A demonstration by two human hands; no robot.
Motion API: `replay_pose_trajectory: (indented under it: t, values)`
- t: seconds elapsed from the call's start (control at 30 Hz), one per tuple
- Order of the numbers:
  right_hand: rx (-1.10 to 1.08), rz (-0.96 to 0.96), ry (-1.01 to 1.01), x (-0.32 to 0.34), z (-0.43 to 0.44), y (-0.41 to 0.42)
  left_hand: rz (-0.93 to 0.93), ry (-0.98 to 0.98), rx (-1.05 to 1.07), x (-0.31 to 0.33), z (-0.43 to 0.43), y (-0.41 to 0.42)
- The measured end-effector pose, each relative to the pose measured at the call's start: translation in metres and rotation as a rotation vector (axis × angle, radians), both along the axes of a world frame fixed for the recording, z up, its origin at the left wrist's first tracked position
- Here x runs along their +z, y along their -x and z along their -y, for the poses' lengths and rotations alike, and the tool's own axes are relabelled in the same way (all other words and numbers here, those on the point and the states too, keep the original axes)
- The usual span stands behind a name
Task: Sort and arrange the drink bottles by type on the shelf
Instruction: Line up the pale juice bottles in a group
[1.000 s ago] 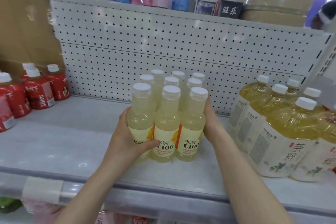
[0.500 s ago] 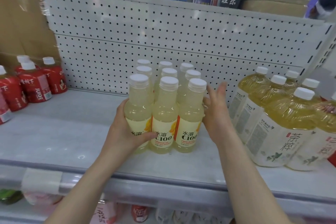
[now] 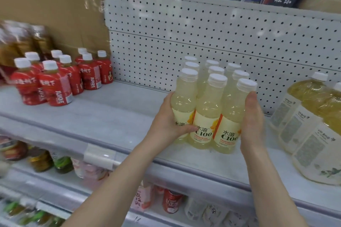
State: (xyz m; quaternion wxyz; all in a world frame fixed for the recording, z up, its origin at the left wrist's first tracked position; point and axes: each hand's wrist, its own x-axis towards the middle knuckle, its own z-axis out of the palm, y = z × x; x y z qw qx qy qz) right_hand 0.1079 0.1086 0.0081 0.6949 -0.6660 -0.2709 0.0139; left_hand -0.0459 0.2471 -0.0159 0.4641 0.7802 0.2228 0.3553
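Observation:
Several pale yellow C100 bottles (image 3: 208, 108) with white caps stand in three rows on the grey shelf (image 3: 110, 116). My left hand (image 3: 166, 125) grips the front left bottle, thumb across its label. My right hand (image 3: 252, 121) presses flat against the side of the front right bottle, fingers straight and pointing up. Red juice bottles (image 3: 55, 83) stand grouped at the left of the same shelf. Large yellow tea bottles (image 3: 304, 125) stand at the right, close to my right hand.
A white pegboard (image 3: 203, 33) backs the shelf, with brown cardboard (image 3: 55, 5) at its left. Bare shelf lies between the red bottles and the C100 group. Cans and packets (image 3: 171, 202) fill the lower shelf. Small coloured cups line the top shelf.
My right hand, lifted off with spread fingers half a second ago, now lies flat against the right bottle. The view has swung left, showing more red bottles.

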Motion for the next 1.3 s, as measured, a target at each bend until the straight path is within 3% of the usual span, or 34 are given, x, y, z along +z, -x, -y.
replay_pose_trajectory:
  t: [0.17, 0.23, 0.33, 0.5, 0.63, 0.83, 1.13, 1.3]
  values:
    - [-0.423, 0.487, -0.101, 0.007, -0.015, 0.046, -0.131, -0.233, 0.043, 0.008, -0.03, 0.045]
    - [-0.495, 0.722, -0.117, 0.01, -0.034, 0.075, -0.094, -0.352, 0.107, 0.012, -0.052, 0.076]
    - [-0.487, 0.874, -0.135, 0.011, -0.082, 0.131, -0.052, -0.449, 0.208, 0.014, -0.095, 0.132]
    - [-0.037, 0.831, 0.033, 0.008, -0.21, 0.22, -0.07, -0.625, 0.483, 0.019, -0.195, 0.239]
    - [0.198, 0.784, 0.221, 0.018, -0.312, 0.272, -0.159, -0.633, 0.609, 0.032, -0.28, 0.3]
    - [0.3, 0.671, 0.46, 0.031, -0.372, 0.297, -0.294, -0.497, 0.276, 0.052, -0.34, 0.31]
    - [0.22, 0.662, 0.658, 0.043, -0.303, 0.275, -0.135, -0.351, -0.03, 0.047, -0.332, 0.288]
    - [0.27, 0.614, 0.62, 0.047, -0.292, 0.271, -0.111, -0.304, -0.158, 0.046, -0.329, 0.27]
